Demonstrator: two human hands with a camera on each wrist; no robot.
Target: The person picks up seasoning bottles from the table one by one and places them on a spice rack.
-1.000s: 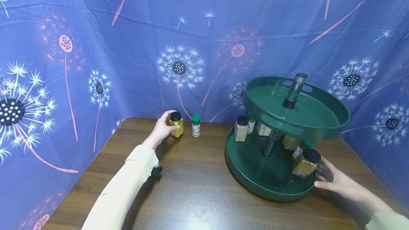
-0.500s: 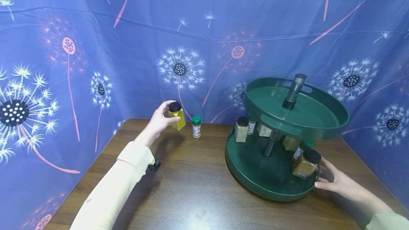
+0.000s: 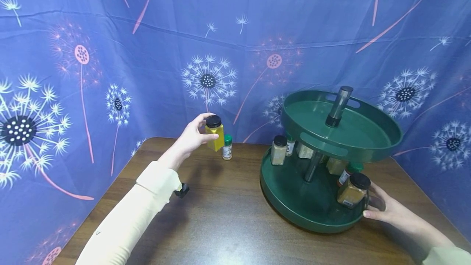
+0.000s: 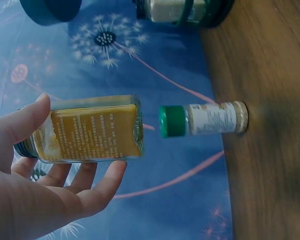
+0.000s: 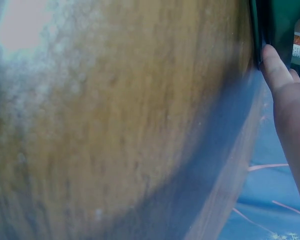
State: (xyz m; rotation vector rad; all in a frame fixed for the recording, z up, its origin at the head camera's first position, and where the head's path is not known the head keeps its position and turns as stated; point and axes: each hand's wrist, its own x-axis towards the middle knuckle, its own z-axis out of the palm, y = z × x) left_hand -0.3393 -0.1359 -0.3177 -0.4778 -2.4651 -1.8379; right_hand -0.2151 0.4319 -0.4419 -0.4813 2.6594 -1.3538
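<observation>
My left hand [image 3: 191, 136] grips a square spice jar [image 3: 215, 137] with yellow contents and a black lid, held above the table. In the left wrist view the thumb crosses the jar near its lid and the fingers lie along its underside. Beyond the jar's base stands a small spice bottle [image 4: 215, 118] with a green cap. At the right, my right hand [image 3: 384, 207] grips the lower rim of a green two-tier turntable [image 3: 312, 225], thumb outside. Its other fingers are partly hidden behind a black-lidded jar of brown spice [image 3: 349, 197] on that tier.
Several more spice containers stand on the lower tier, among them a pale black-lidded jar [image 3: 278, 154] at its left. The upper tier [image 3: 375, 130] overhangs some of them. A blue dandelion-print cloth [image 3: 154, 72] hangs behind the wooden table [image 3: 220, 203].
My left hand has lifted the yellow spice jar off the table and carried it right, toward the green-capped bottle. The right hand has stayed at the turntable's rim.
</observation>
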